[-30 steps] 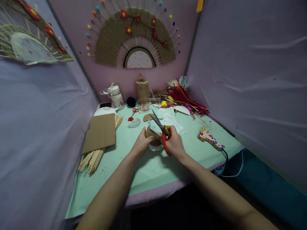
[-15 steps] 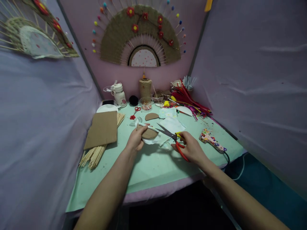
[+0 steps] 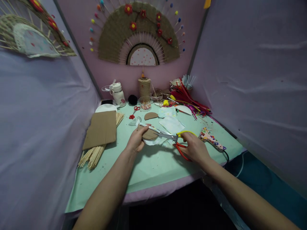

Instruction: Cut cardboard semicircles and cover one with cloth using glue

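My left hand [image 3: 137, 138] grips a half-round piece of brown cardboard [image 3: 150, 133] together with white fabric [image 3: 153, 141]; the fabric folds over its upper edge and hangs out below. In my right hand [image 3: 192, 145] are scissors [image 3: 171, 137] with one yellow and one red handle. Their blades lie close together, pointing left, with the tips over the right side of the cardboard. Another cardboard half-round [image 3: 151, 116] lies behind on the table, near a white fabric piece [image 3: 171, 124] and a patterned one [image 3: 167, 112].
On the left, a cardboard sheet [image 3: 102, 129] rests on bamboo sticks [image 3: 96, 158]. A patterned glue gun [image 3: 212, 140] lies at right. Along the back stand a white bottle [image 3: 118, 95], a twine spool [image 3: 144, 87] and a clear bowl [image 3: 145, 103], with red pipe cleaners [image 3: 185, 94] beyond.
The scissor blades have come together, and their tips have moved left onto the cardboard's right side. My left hand keeps its hold on the cardboard and fabric.
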### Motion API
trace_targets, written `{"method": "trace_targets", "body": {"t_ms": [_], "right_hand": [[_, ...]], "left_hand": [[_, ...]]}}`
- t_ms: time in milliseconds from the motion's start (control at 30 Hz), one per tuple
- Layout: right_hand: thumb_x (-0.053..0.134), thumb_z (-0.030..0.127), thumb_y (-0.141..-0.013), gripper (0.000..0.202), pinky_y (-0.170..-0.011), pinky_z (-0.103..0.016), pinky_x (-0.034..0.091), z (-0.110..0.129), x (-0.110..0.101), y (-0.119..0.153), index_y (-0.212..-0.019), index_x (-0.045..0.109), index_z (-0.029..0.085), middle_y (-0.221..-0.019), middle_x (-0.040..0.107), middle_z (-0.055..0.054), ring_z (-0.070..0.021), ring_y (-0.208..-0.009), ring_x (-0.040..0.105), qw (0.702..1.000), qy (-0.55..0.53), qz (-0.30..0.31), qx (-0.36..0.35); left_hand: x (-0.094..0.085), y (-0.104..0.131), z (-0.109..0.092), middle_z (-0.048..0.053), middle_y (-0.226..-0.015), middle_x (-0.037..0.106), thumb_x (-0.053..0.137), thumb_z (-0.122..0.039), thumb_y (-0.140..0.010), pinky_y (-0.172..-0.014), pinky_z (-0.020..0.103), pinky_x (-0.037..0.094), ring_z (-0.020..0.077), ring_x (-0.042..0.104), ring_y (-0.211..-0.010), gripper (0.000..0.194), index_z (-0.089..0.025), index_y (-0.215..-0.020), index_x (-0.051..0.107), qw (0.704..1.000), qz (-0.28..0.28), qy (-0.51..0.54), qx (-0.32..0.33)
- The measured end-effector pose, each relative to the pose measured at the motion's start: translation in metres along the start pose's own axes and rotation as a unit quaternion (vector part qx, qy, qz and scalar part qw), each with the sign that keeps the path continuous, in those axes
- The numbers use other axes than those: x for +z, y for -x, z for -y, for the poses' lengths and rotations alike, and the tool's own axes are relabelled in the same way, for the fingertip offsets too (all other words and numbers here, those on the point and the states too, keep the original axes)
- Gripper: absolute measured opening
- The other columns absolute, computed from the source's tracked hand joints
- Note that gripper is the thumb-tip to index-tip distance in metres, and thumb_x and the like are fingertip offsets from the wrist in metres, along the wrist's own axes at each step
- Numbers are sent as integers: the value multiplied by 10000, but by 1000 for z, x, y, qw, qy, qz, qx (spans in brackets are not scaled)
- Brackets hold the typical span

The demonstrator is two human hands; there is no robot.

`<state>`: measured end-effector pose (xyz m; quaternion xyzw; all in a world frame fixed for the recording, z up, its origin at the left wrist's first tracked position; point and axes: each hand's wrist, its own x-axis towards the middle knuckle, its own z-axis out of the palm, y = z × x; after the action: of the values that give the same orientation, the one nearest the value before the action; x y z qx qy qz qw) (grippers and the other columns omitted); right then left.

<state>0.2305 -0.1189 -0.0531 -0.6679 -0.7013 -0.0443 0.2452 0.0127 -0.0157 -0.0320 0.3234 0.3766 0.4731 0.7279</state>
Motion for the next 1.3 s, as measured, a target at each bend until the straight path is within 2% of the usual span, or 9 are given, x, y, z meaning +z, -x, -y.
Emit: {"method": "trace_targets", "body": {"t_ms": [267,500,867,1000,1133,1300], "right_hand": [[578,447,-841,285,-590,-286,375,1,-3,1,-975,624,199,-848,682,-85,-231,-764,614,1000,24,-3,-16],[546,431,-858,233,-532,-270,295,-2,-8,4,-861,612,208,-799,675,-66,-204,-690,600,998,59,28,-14],[552,493,-831,276,-497,-263,208,-3,-11,9,-762,555,226,-669,610,-30,-179,-586,535,995,84,62,1],[540,514,-833,293,-491,-262,215,-4,-11,10,-756,535,231,-658,606,-19,-177,-573,541,996,61,61,10],[567,475,-812,251,-492,-252,249,-3,-13,10,-790,510,232,-742,636,-25,-188,-635,582,997,35,68,12],[583,435,-804,229,-516,-256,303,-5,-15,10,-837,495,226,-830,649,-43,-199,-688,597,996,13,91,10]], "left_hand": [[2,3,0,61,-820,709,711,-201,-667,-792,304,533,172,663,-756,192,-132,-842,678,1000,-3,-18,-3],[3,3,1,55,-803,704,712,-189,-673,-765,278,524,154,647,-728,162,-122,-818,688,1000,-3,-20,-9],[4,2,3,74,-814,710,664,-185,-733,-779,288,533,168,664,-755,112,-119,-821,683,999,-1,-12,-46],[4,0,4,91,-813,717,642,-246,-757,-767,313,547,189,677,-763,162,-121,-857,665,998,3,-6,-55],[2,-2,7,106,-842,725,623,-257,-777,-758,302,546,191,679,-779,179,-112,-876,660,999,9,-11,-30],[2,-1,7,113,-853,729,614,-252,-792,-729,305,546,194,682,-752,166,-111,-865,662,999,15,-10,-32]]}}
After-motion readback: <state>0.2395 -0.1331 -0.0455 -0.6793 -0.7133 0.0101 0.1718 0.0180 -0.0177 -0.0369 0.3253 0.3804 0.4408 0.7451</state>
